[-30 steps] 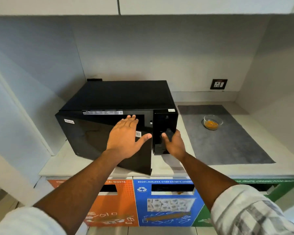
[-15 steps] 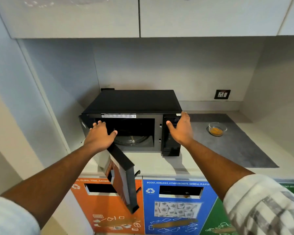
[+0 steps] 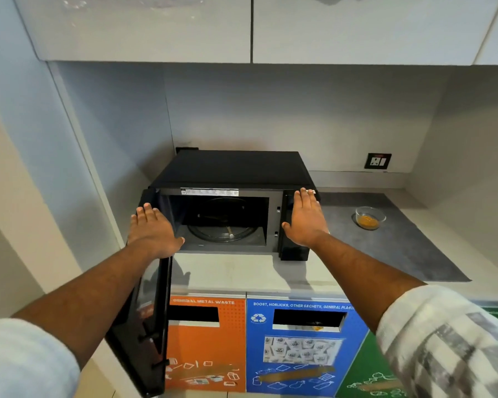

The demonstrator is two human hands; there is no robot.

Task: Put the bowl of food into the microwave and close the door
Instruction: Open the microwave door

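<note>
A black microwave [image 3: 236, 170] stands on the counter with its door [image 3: 147, 317] swung wide open to the left. Its cavity holds only the glass turntable [image 3: 223, 229]. My left hand [image 3: 153, 231] lies flat on the top edge of the open door, fingers spread. My right hand [image 3: 306, 218] rests flat against the control panel at the microwave's right front. A small glass bowl [image 3: 370, 217] with orange food sits on a grey mat [image 3: 400, 248], to the right of the microwave and apart from both hands.
A wall socket [image 3: 377, 161] is behind the mat. Overhead cabinets [image 3: 242, 27] hang above. Below the counter [image 3: 242, 274] edge are orange [image 3: 207, 346], blue [image 3: 299, 349] and green waste bin fronts. Walls close in the nook on the left and right.
The door has swung from nearly shut to fully open under my left hand. My right hand moved up from the panel's lower part to its upper right. The view pulled back.
</note>
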